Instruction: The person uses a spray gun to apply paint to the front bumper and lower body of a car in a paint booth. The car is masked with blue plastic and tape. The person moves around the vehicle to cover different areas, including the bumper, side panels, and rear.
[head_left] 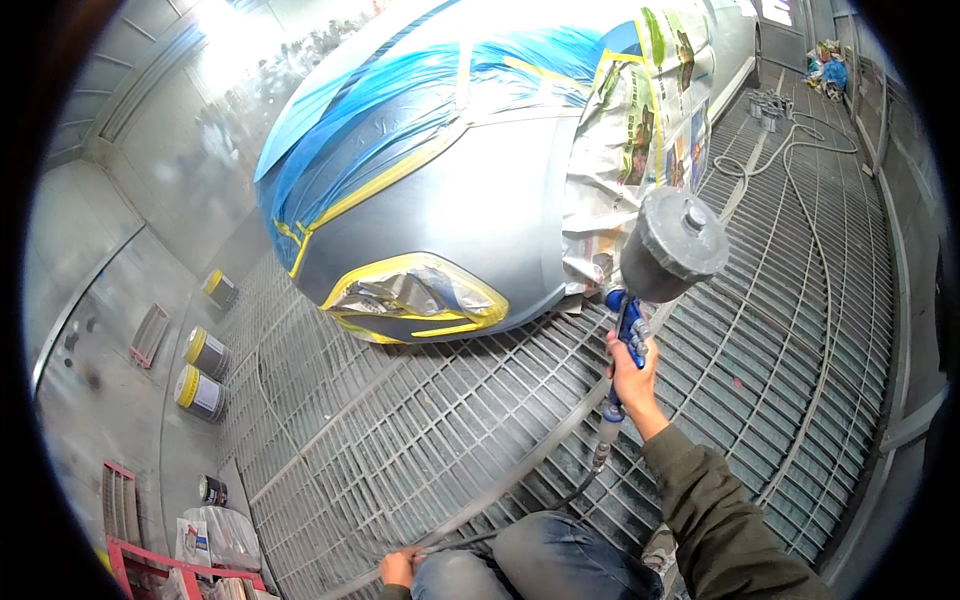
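Now r. hand (632, 375) on spray gun (640, 300), near car (450, 220).

Masked car (450, 190) stands on the grated floor (420, 440); cans (205, 350) line its left, hose (800, 150) coils right.

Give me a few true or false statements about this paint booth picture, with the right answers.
1. The right hand holds a spray gun with a grey cup on top. True.
2. The left hand rests on the car's bumper. False: it grips the air hose low by the knee, well away from the car.
3. The car is masked with blue film, yellow tape and newspaper. True.
4. The floor is smooth concrete. False: it is a metal grate.
5. Three yellow-topped cans stand to the left of the grate. True.
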